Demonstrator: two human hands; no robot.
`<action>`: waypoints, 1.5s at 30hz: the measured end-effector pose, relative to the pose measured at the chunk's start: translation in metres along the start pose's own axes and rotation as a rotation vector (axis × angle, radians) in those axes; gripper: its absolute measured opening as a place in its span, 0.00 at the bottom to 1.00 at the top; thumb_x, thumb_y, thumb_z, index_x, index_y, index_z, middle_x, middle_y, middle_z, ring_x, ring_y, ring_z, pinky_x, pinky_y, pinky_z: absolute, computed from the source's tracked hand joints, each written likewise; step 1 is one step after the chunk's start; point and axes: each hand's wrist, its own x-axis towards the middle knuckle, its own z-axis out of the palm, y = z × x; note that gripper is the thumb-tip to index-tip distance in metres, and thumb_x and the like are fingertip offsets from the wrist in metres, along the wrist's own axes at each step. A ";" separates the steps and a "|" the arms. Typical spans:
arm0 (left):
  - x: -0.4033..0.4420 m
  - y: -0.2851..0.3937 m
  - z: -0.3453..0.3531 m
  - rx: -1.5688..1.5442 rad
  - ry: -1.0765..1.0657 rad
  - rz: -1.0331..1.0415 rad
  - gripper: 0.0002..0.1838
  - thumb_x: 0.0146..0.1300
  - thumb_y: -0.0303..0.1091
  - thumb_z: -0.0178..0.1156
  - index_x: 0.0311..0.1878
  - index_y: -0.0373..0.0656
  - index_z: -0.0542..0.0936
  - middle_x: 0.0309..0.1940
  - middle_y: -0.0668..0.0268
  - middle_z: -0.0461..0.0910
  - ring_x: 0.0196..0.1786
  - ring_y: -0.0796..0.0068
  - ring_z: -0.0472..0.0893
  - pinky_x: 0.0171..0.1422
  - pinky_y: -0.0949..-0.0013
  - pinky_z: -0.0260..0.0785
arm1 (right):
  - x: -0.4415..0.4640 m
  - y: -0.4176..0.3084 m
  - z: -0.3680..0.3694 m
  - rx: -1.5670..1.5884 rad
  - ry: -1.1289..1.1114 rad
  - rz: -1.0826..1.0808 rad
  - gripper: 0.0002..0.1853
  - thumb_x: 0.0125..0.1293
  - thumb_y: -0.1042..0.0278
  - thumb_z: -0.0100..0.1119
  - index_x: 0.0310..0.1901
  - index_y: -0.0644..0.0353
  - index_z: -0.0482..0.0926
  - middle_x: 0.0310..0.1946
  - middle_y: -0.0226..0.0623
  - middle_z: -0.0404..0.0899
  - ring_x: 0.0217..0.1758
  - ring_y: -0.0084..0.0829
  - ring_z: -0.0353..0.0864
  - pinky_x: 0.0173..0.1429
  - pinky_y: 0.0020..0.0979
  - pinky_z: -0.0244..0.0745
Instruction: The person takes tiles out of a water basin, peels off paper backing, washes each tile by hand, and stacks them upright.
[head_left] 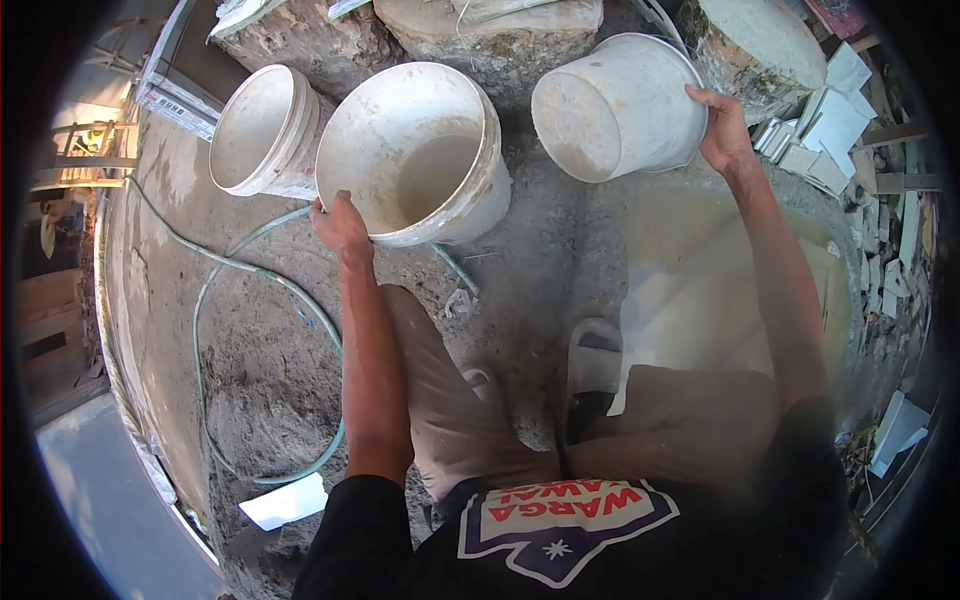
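My left hand [343, 226] is closed on the near-left rim of a large white bucket [478, 205]. This bucket tips toward me, its mouth facing me, with dirty inner walls and greyish residue or water at the bottom. My right hand [724, 128] grips a second white bucket [650, 110] by its right side, near the rim. That one is tilted on its side with its stained base turned toward me, so its inside is hidden. A third white bucket [262, 135], tilted and dirty, is just left of the large one.
Cut tree stumps [490, 35] stand behind the buckets. A green hose [270, 275] curls over the muddy ground at left, near a white tile piece [285, 502]. Shallow cloudy water [690, 270] lies on the right, beside stacked broken tiles [835, 125].
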 end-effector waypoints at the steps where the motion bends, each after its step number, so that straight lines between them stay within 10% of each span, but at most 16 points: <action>1: 0.001 0.000 -0.002 0.011 -0.001 0.000 0.39 0.63 0.32 0.68 0.74 0.19 0.69 0.57 0.44 0.84 0.56 0.58 0.86 0.63 0.60 0.78 | -0.006 -0.005 0.001 -0.007 0.027 -0.015 0.33 0.70 0.55 0.71 0.66 0.74 0.79 0.63 0.49 0.85 0.66 0.43 0.85 0.78 0.47 0.72; 5: 0.001 -0.001 -0.001 0.007 0.002 0.009 0.37 0.63 0.31 0.68 0.72 0.20 0.70 0.57 0.44 0.84 0.56 0.58 0.86 0.64 0.59 0.78 | -0.018 -0.030 0.002 -0.187 -0.091 -0.135 0.22 0.73 0.58 0.70 0.60 0.66 0.85 0.55 0.40 0.89 0.56 0.38 0.88 0.65 0.41 0.80; 10: -0.007 0.009 0.001 0.022 -0.018 -0.014 0.33 0.65 0.29 0.66 0.70 0.21 0.73 0.57 0.45 0.85 0.54 0.57 0.87 0.62 0.59 0.79 | -0.088 -0.011 0.073 -1.227 -0.165 -0.498 0.10 0.70 0.63 0.67 0.44 0.59 0.87 0.42 0.37 0.88 0.46 0.36 0.89 0.48 0.41 0.82; 14: -0.009 0.011 0.003 -0.019 0.002 -0.041 0.31 0.64 0.29 0.65 0.68 0.22 0.74 0.56 0.46 0.85 0.53 0.56 0.87 0.61 0.57 0.79 | -0.108 0.086 0.043 -1.585 -0.476 -0.718 0.10 0.55 0.70 0.66 0.40 0.58 0.80 0.41 0.39 0.80 0.52 0.45 0.84 0.56 0.46 0.80; 35: -0.015 0.018 0.004 -0.005 -0.029 -0.148 0.27 0.63 0.30 0.65 0.65 0.28 0.78 0.57 0.48 0.83 0.53 0.51 0.87 0.58 0.50 0.82 | -0.105 0.109 0.027 -1.722 -0.376 -0.780 0.14 0.62 0.68 0.68 0.49 0.56 0.81 0.45 0.40 0.82 0.56 0.42 0.83 0.62 0.48 0.77; 42: -0.011 0.016 -0.002 0.043 -0.045 -0.130 0.32 0.63 0.32 0.64 0.69 0.27 0.76 0.59 0.47 0.83 0.54 0.50 0.86 0.58 0.50 0.81 | -0.072 -0.021 -0.018 -0.465 0.325 -0.354 0.10 0.67 0.67 0.72 0.45 0.64 0.89 0.31 0.42 0.90 0.34 0.37 0.89 0.47 0.43 0.85; 45: -0.014 0.019 0.000 0.033 -0.037 -0.145 0.32 0.63 0.32 0.64 0.69 0.27 0.76 0.60 0.46 0.82 0.55 0.49 0.86 0.60 0.49 0.81 | -0.092 -0.055 -0.062 -0.020 0.370 -0.471 0.16 0.70 0.64 0.72 0.52 0.68 0.87 0.47 0.43 0.89 0.49 0.35 0.88 0.63 0.43 0.81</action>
